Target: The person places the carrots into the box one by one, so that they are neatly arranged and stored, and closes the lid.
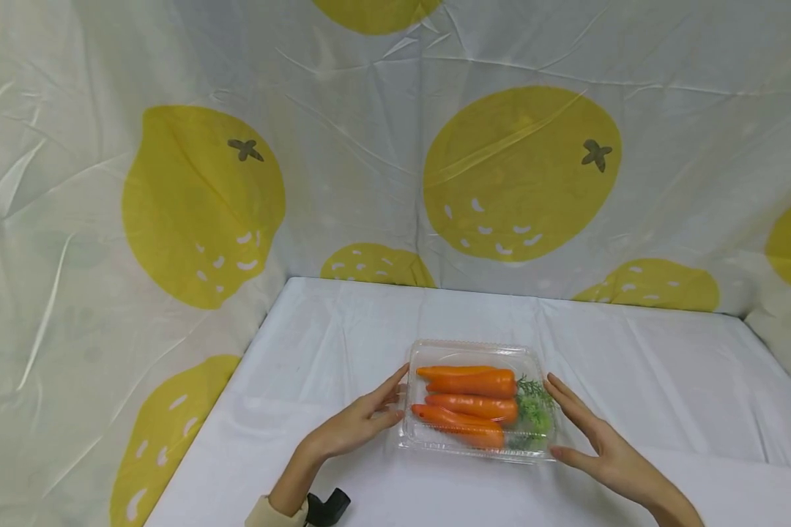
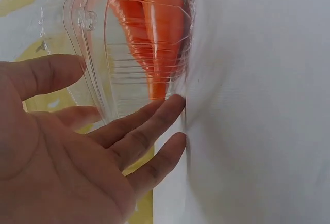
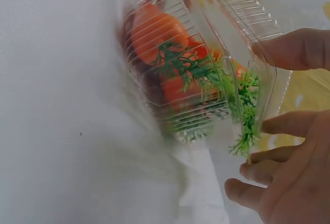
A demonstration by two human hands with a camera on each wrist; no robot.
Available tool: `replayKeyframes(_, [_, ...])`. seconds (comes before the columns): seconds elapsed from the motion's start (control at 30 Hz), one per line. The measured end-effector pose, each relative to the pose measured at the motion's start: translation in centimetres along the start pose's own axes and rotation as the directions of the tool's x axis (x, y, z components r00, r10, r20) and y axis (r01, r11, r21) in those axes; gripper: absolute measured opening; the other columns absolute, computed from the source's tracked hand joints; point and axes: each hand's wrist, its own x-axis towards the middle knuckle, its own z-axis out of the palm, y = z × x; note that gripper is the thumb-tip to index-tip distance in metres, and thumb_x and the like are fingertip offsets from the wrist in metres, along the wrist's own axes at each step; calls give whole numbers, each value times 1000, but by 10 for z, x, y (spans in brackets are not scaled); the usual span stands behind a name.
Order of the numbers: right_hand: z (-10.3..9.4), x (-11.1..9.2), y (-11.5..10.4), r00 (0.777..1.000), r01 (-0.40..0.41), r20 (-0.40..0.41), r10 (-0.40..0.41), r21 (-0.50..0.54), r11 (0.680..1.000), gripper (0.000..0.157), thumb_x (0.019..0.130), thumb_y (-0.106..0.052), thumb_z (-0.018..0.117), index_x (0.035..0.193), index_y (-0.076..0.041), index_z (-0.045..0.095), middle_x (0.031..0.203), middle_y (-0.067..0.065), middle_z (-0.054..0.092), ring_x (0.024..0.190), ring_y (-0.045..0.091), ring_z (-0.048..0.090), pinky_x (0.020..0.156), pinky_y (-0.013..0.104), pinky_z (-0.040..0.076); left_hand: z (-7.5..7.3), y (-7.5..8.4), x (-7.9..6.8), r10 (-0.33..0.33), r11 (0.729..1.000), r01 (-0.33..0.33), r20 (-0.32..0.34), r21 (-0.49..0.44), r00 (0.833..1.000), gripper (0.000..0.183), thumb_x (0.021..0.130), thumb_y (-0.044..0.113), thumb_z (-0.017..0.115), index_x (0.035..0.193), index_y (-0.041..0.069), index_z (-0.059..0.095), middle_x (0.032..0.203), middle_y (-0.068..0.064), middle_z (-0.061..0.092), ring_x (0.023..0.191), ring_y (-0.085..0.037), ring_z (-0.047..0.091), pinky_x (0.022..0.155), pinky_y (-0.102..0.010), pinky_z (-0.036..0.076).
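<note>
A clear plastic clamshell box (image 1: 468,451) with its lid down sits on the white table. Inside lie several orange carrots (image 1: 471,405), side by side, their green leafy tops (image 1: 534,411) toward the right. My left hand (image 1: 346,430) is at the box's left end, thumb and fingers extended, fingertips right at its side. At the opposite end is my right hand (image 1: 603,448), its fingers spread along the edge. In the right wrist view the right thumb (image 3: 294,49) meets the rim, and a sprig of greens (image 3: 245,126) pokes out between lid and base near the fingers.
A white cloth (image 1: 343,329) covers the table. Behind it and to the sides hangs a pale curtain (image 1: 343,168) printed with large yellow lemons. A black device (image 1: 328,507) is strapped at the left wrist, by a beige sleeve (image 1: 273,514).
</note>
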Motion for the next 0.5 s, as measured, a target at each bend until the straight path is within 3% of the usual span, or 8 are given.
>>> replayKeyframes(0.1, [0, 0, 1, 1000, -8, 4, 8, 4, 1000, 79, 98, -9, 68, 165, -14, 26, 173, -17, 15, 144, -26, 15, 106, 0, 24, 0, 0, 0, 12, 999, -11, -30, 44, 999, 68, 109, 30, 51, 168, 25, 17, 138, -13, 61, 124, -26, 58, 104, -38, 52])
replayKeyframes(0.17, [0, 0, 2, 1000, -10, 7, 10, 11, 1000, 79, 99, -10, 68, 165, -14, 26, 173, -12, 18, 142, -25, 21, 107, 1, 27, 0, 0, 0, 23, 998, -20, -44, 62, 999, 67, 109, 30, 52, 167, 22, 19, 123, -6, 62, 113, -18, 58, 96, -28, 50])
replayKeyframes(0.33, [0, 0, 3, 999, -43, 17, 43, 16, 999, 80, 99, -13, 68, 166, -17, 24, 174, 4, 21, 139, -21, 30, 106, 5, 34, 1, 1, 1, 46, 998, -43, -52, 49, 998, 66, 109, 23, 52, 167, 18, 21, 110, -2, 61, 100, -12, 56, 87, -20, 47])
replayKeyframes(0.4, [-1, 1, 3, 997, -76, 22, 76, 2, 997, 80, 99, -15, 69, 166, -19, 24, 173, 10, 22, 146, -3, 39, 105, 7, 37, 1, 0, 2, 58, 998, -56, -56, 37, 997, 66, 109, 21, 51, 167, 17, 21, 108, -3, 61, 97, -12, 57, 85, -20, 47])
replayKeyframes(0.5, [-2, 3, 2, 992, -123, 31, 123, -7, 992, 80, 100, -17, 68, 166, -22, 24, 171, 19, 23, 147, 35, 46, 103, 13, 43, 2, -1, 5, 78, 997, -79, -61, -6, 995, 65, 109, 18, 51, 167, 14, 20, 100, -5, 63, 91, -16, 60, 82, -20, 48])
